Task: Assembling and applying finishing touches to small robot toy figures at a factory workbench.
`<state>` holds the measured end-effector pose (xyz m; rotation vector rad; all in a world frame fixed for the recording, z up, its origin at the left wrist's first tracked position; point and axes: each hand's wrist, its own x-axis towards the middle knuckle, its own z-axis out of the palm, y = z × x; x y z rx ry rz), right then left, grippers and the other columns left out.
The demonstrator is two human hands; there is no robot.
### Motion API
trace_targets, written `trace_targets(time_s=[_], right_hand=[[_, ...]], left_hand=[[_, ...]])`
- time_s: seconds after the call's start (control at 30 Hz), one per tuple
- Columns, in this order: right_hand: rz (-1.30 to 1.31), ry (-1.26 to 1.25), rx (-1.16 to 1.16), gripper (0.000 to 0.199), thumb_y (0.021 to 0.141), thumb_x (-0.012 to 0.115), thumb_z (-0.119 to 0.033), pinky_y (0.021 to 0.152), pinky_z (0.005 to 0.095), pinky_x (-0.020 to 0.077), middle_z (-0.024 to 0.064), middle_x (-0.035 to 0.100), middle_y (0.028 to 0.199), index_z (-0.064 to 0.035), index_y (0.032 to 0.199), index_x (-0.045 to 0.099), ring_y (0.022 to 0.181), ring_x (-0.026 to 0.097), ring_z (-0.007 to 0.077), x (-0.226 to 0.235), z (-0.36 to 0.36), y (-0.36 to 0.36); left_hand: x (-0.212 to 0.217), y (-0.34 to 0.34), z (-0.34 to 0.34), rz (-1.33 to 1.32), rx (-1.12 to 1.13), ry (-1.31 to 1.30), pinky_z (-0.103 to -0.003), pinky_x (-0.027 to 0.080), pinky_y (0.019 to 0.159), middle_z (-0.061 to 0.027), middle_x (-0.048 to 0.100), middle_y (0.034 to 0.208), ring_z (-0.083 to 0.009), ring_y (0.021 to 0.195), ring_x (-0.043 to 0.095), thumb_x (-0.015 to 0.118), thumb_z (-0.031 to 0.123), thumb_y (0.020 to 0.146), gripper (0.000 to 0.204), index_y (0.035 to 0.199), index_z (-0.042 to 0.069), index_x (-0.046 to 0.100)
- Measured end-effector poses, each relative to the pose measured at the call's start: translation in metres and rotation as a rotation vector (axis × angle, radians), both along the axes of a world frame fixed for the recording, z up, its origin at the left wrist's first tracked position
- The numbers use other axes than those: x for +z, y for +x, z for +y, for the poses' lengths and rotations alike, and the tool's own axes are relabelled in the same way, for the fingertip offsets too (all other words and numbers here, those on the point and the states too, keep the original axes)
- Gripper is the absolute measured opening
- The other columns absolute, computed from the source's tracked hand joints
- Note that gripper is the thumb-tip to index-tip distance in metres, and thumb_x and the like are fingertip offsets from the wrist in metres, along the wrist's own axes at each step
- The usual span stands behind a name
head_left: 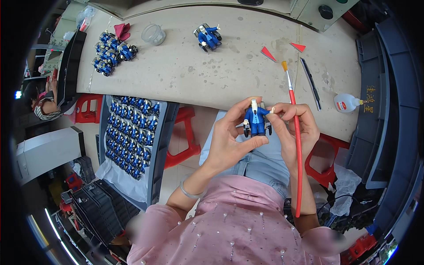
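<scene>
Held in front of my lap is a small toy figure (256, 118) in a blue suit, with a pale head and dark wheels at its sides. My left hand (232, 130) grips it, thumb across its base and fingers behind. My right hand (293, 128) pinches the figure's outstretched pale hand between thumb and finger. A paintbrush (297, 163) with a long red handle is also tucked in my right hand, its tan bristles pointing away over the table. A similar blue figure (208, 37) stands alone farther back on the table.
A cluster of blue figures (110, 53) sits at the table's far left, beside a red cloth (122, 31) and clear cup (153, 34). To my left, a grey crate (160, 145) holds rows of figures. Rightward lie red triangular pieces (268, 54), a black pen (311, 84) and a squeeze bottle (346, 103).
</scene>
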<state>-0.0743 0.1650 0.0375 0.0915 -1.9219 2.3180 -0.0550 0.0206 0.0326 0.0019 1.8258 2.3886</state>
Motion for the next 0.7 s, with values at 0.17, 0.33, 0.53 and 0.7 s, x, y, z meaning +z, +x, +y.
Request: trace_targets(time_s=[0.17, 0.33, 0.53, 0.7], right_hand=[[-0.041, 0.028, 0.047, 0.018, 0.082, 0.061, 0.012, 0.072, 0.0246, 0.0517, 0.0122, 0.065, 0.09, 0.0028, 0.095, 0.054, 0.083, 0.063, 0.0127, -0.002, 0.004, -0.003], [-0.031, 0.057, -0.004, 0.029, 0.094, 0.056, -0.012, 0.072, 0.0259, 0.05, 0.0114, 0.066, 0.091, 0.0065, 0.117, 0.054, 0.08, 0.062, 0.0127, 0.009, 0.025, -0.005], [0.196, 0.218, 0.071, 0.039, 0.092, 0.058, -0.033, 0.06, 0.0239, 0.0449, 0.0095, 0.063, 0.077, 0.0045, 0.098, 0.068, 0.067, 0.057, 0.0133, 0.028, 0.031, 0.012], [0.19, 0.339, 0.139, 0.032, 0.09, 0.062, -0.029, 0.057, 0.0242, 0.0431, 0.0103, 0.061, 0.074, 0.0032, 0.092, 0.069, 0.064, 0.056, 0.0143, 0.023, 0.027, 0.012]], left_hand=[[-0.003, 0.001, -0.004, -0.005, 0.003, -0.083, -0.03, 0.048, 0.089, -0.011, 0.056, 0.12, -0.0162, 0.107, 0.055, 0.082, 0.004, 0.066, 0.082, 0.135, 0.003, 0.038], [-0.011, 0.003, -0.004, 0.049, 0.112, -0.14, -0.03, 0.046, 0.089, -0.0104, 0.058, 0.114, -0.0153, 0.104, 0.056, 0.079, 0.001, 0.067, 0.079, 0.133, 0.005, 0.036], [-0.012, 0.004, -0.003, 0.093, 0.147, -0.257, -0.028, 0.046, 0.087, -0.0098, 0.057, 0.11, -0.0142, 0.1, 0.056, 0.077, -0.004, 0.065, 0.078, 0.131, 0.005, 0.036], [-0.013, 0.006, -0.003, 0.099, 0.146, -0.287, -0.026, 0.046, 0.086, -0.0094, 0.057, 0.111, -0.0139, 0.099, 0.057, 0.076, -0.008, 0.064, 0.079, 0.132, 0.004, 0.036]])
